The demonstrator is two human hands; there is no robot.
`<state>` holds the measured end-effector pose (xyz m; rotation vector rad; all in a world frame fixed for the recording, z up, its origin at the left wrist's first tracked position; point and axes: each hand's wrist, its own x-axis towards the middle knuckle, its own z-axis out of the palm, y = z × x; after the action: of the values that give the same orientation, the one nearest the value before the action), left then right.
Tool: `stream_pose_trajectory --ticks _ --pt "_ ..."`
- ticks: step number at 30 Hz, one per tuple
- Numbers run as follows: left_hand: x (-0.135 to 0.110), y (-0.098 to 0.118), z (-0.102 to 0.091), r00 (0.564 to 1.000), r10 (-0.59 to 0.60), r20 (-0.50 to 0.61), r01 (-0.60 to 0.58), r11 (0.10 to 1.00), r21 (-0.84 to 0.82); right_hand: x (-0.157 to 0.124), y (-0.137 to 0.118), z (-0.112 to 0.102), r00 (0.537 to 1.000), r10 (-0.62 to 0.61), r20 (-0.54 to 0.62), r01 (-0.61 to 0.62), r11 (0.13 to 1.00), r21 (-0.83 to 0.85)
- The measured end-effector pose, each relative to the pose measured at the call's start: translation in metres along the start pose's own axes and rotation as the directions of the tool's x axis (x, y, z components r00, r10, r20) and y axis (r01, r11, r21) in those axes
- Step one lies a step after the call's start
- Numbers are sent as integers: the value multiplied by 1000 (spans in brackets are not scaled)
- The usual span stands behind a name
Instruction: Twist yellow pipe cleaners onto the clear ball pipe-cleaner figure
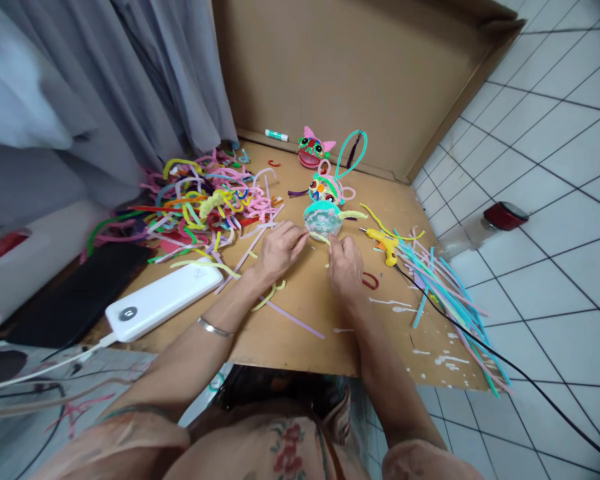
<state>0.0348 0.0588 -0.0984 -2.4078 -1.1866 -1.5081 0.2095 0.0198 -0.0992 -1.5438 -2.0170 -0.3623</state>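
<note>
Between my two hands runs a short pale yellow pipe cleaner (320, 237). My left hand (282, 249) pinches its left end, and the fingers of my right hand (345, 263) are closed on its right end. Just beyond my fingertips sits a round, teal-rimmed piece (323, 219) with a clear, shiny middle. Another pale yellow fuzzy strip (354, 215) sticks out to its right. Behind it are a colourful pipe-cleaner animal head (325, 190) with a turquoise loop (351, 153), and a second head with pink ears (311, 150).
A tangled heap of pipe cleaners (205, 200) covers the left side. A white power bank (165, 303) and a black flat object (85, 287) lie near the left edge. On the right are a yellow glue gun (383, 245), its cord, and bundled strips (445, 287). A cardboard wall (330, 73) stands behind.
</note>
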Motion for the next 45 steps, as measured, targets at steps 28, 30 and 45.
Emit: stream_pose_trajectory --ticks 28,30,45 --pt "-6 1 14 982 -140 124 143 990 -17 0 6 3 960 247 132 -269 943 195" --pt "-5 2 12 982 -141 122 146 989 -33 0 7 3 959 247 141 -272 942 197" --pt "-7 5 16 931 -206 300 196 979 62 2 6 -1 926 353 138 -363 930 59"
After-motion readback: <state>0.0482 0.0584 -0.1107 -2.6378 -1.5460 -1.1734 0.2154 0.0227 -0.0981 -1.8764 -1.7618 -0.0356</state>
